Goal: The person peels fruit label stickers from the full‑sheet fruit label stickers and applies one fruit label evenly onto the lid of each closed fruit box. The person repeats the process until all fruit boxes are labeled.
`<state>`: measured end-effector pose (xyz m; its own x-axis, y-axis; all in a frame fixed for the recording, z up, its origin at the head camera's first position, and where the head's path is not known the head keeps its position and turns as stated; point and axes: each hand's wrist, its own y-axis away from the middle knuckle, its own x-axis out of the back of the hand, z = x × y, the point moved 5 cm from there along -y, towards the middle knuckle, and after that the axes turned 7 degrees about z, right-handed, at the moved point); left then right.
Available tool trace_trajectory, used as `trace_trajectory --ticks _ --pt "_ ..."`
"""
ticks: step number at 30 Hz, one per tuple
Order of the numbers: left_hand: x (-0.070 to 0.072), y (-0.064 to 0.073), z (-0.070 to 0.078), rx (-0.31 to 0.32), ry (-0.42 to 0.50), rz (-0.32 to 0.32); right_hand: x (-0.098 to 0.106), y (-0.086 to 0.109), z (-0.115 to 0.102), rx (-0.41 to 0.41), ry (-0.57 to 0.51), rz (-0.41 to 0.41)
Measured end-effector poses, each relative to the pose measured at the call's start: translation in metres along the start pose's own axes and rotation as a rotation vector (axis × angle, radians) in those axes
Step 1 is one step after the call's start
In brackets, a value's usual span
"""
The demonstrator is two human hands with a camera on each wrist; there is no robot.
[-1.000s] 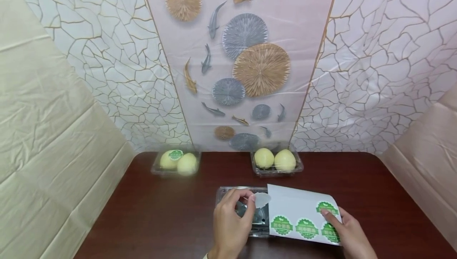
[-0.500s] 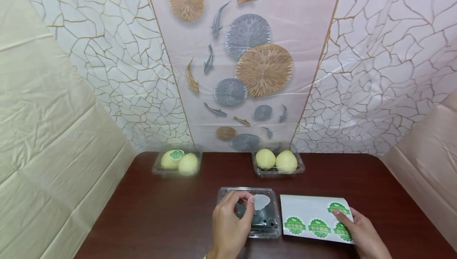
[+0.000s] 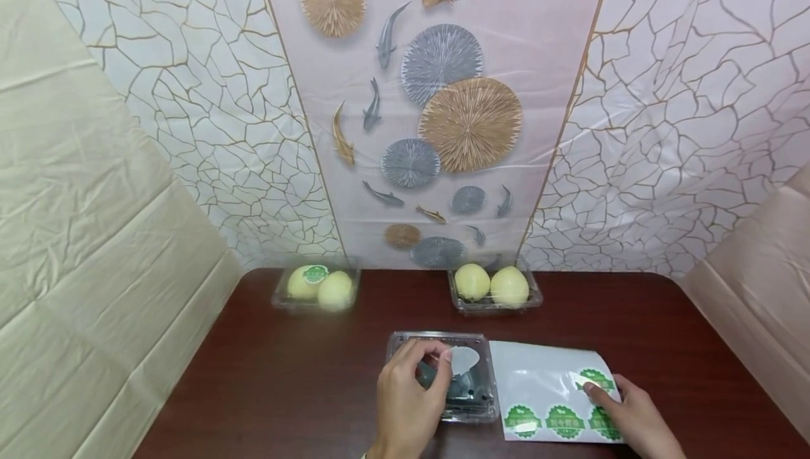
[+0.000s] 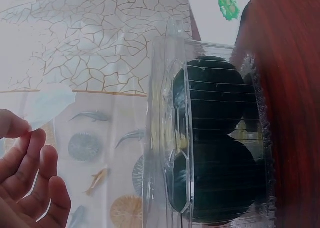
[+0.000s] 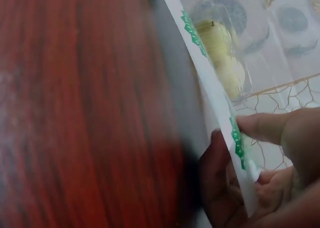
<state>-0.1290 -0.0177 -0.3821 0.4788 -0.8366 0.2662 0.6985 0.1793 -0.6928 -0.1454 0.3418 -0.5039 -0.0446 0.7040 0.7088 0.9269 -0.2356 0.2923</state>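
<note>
Fruit (image 3: 472, 282) in two boxes (image 3: 498, 309) lines the tabletop's (image 3: 278, 375) far edge. Well inward, left hand (image 3: 408, 392), partly hiding a third box (image 3: 474, 394), pinches a pale sticker (image 3: 465, 360) above it; right hand (image 3: 633, 415) grips a white, green-badged sheet (image 3: 544, 373).

head view bright, glare on sticker sheet (image 3: 550, 390); left wrist hazy, pale; right wrist dimmer, tabletop (image 5: 100, 113) blurred.

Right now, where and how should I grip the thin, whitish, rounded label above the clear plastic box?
Probably by its left edge, in a light pinch from the left: the label is thin, and the left hand pinches just that edge, leaving its rounded face free over the clear plastic box.
</note>
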Motion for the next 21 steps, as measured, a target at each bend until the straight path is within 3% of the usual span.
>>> trace_trajectory --ticks 10,15,18,21 --pt "-0.001 0.004 -0.002 -0.009 -0.011 0.010 0.006 0.011 -0.012 -0.033 0.261 0.166" --pt "-0.001 0.005 -0.004 -0.013 -0.016 0.014 0.002 0.015 -0.016 -0.092 0.393 0.171" --pt "0.000 0.007 -0.005 0.000 -0.031 0.004 0.000 0.018 -0.020 -0.082 0.415 0.186" --pt "0.001 0.009 -0.007 0.004 -0.038 0.002 -0.001 0.025 -0.032 -0.049 0.372 0.225"
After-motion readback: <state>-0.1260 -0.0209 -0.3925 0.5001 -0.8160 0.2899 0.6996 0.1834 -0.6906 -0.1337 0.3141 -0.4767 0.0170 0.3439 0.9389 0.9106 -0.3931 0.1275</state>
